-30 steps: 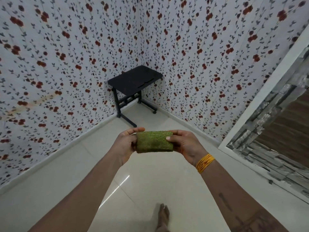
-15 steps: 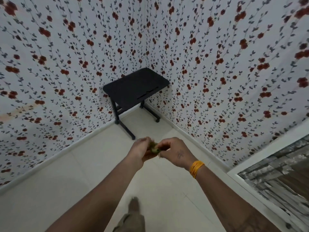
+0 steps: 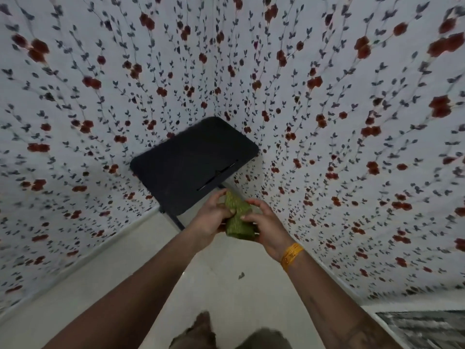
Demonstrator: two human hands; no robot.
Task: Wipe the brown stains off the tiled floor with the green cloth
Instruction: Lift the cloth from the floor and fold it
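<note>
- Left hand (image 3: 210, 217): fingers curled round the left edge of the folded, textured green cloth (image 3: 238, 220), held in the air over the floor, in front of the body.
- Right hand (image 3: 266, 224): thumb and fingers pinch the cloth's right edge; orange band (image 3: 291, 255) on the wrist.
- Step in hand, as judged: folding the cloth into a firm pad. Best to keep it thick and flat-faced before crouching.
- Pale glossy tiled floor (image 3: 234, 293): one small dark fleck (image 3: 241, 275) below the hands; no brown stains plainly visible, frame blurred.
- Black worktop (image 3: 193, 162) on a dark frame fills the corner; its legs may hinder reach there.
- White floral-papered walls (image 3: 352, 122) both sides.
</note>
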